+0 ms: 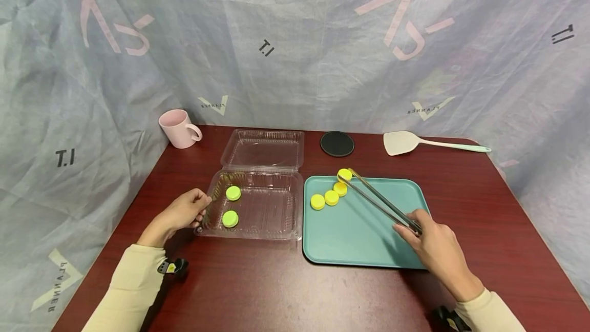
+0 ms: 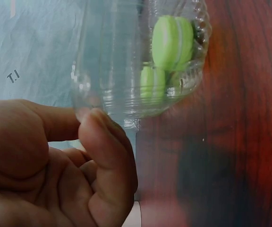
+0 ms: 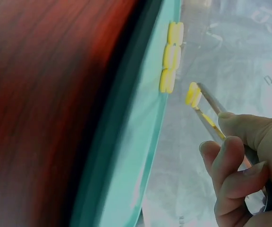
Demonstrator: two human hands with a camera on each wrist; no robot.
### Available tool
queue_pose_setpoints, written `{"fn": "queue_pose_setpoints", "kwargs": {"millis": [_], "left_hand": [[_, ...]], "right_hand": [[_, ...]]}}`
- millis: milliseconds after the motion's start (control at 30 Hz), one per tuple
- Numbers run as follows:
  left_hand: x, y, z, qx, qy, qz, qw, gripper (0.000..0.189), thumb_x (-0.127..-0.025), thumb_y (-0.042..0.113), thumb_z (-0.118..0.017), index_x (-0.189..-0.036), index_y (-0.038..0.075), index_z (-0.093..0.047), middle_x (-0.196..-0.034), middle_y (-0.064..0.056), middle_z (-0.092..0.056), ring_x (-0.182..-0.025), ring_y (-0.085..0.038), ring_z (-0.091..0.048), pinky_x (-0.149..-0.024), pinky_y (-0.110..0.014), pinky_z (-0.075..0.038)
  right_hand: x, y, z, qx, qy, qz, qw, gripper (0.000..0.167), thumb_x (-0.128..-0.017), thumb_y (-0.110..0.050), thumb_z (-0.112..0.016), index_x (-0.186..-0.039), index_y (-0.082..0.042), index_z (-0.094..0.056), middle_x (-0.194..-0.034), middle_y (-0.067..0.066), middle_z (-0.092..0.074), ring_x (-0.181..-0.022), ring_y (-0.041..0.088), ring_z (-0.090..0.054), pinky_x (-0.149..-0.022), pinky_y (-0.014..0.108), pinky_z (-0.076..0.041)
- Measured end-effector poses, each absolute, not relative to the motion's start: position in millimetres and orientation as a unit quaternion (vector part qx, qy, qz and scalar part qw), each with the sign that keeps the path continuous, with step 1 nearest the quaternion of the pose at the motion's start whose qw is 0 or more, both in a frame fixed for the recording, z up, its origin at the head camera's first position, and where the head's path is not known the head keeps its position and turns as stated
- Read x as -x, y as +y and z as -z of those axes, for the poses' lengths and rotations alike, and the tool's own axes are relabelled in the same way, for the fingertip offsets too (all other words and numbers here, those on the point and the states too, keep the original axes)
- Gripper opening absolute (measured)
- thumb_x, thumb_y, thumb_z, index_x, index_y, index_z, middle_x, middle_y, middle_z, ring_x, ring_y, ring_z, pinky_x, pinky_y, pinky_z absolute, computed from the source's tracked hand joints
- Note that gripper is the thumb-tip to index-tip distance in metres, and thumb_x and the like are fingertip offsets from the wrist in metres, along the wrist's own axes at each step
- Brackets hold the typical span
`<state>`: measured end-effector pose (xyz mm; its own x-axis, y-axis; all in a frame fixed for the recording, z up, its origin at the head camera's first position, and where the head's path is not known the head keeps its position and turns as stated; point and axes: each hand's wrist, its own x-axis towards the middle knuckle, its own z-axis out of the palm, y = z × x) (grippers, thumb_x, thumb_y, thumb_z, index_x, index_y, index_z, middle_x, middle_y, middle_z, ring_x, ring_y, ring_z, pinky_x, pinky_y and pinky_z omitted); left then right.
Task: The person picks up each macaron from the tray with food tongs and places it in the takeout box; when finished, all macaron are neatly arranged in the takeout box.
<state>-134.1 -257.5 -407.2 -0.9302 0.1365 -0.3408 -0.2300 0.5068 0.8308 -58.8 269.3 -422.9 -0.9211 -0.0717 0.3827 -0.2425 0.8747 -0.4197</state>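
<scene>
My left hand [image 1: 184,210] pinches the left rim of a clear plastic container [image 1: 267,211] between thumb and forefinger. Two green macarons [image 2: 173,42] sit inside, along the container's left side. In my right hand [image 1: 438,247] is a pair of metal tongs [image 1: 385,201], reaching toward the far left corner of a teal tray [image 1: 359,234]. Between the tong tips is a yellow macaron [image 3: 191,93], raised above the tray in the right wrist view. Three more yellow macarons [image 1: 331,198] form a slanting row at the tray's left end.
The container's hinged lid [image 1: 265,151] lies folded back behind it. Along the far side of the dark red table [image 1: 249,286] are a pink mug [image 1: 180,129], a black round coaster [image 1: 337,144] and a white spatula [image 1: 401,143]. A grey printed cloth [image 1: 295,65] hangs behind.
</scene>
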Motion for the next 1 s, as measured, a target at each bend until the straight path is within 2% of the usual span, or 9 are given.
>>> {"fn": "queue_pose_setpoints", "kwargs": {"millis": [300,500,733,1000], "left_hand": [[133.5,-256.6,405.8,0.032,0.847,-0.498,0.183,0.018,-0.109,0.015,-0.044,-0.103,-0.003,-0.045,-0.078,-0.005,-0.047,-0.064,-0.014,-0.046,-0.053,-0.025,-0.045],[133.2,-255.4,404.8,0.038,0.85,-0.492,0.187,0.018,-0.109,0.015,-0.044,-0.104,-0.002,-0.045,-0.08,-0.006,-0.048,-0.064,-0.014,-0.046,-0.054,-0.025,-0.045],[132.2,-255.0,404.4,0.042,0.851,-0.487,0.19,0.019,-0.109,0.016,-0.044,-0.105,-0.002,-0.045,-0.081,-0.006,-0.048,-0.065,-0.015,-0.046,-0.054,-0.026,-0.046],[131.9,-255.9,406.1,0.04,0.845,-0.499,0.187,0.019,-0.109,0.016,-0.044,-0.103,-0.001,-0.045,-0.078,-0.005,-0.047,-0.064,-0.014,-0.046,-0.053,-0.025,-0.045]], "right_hand": [[65.7,254.6,411.1,-0.104,-0.948,-0.244,0.173,0.029,-0.085,-0.026,-0.083,-0.099,-0.013,-0.061,-0.058,-0.015,-0.045,-0.052,0.006,-0.042,-0.052,0.035,-0.04],[68.2,239.6,404.3,-0.135,-0.943,-0.247,0.179,0.028,-0.085,-0.025,-0.083,-0.095,-0.017,-0.058,-0.063,-0.013,-0.046,-0.055,0.005,-0.043,-0.052,0.031,-0.039],[75.1,222.5,402.9,-0.196,-0.926,-0.254,0.199,0.032,-0.08,-0.016,-0.086,-0.093,-0.014,-0.057,-0.065,-0.013,-0.051,-0.052,0.0,-0.041,-0.047,0.024,-0.038],[82.5,200.9,406.9,-0.233,-0.917,-0.259,0.196,0.033,-0.08,-0.019,-0.087,-0.095,-0.012,-0.058,-0.064,-0.016,-0.049,-0.05,-0.002,-0.038,-0.046,0.022,-0.036]]}}
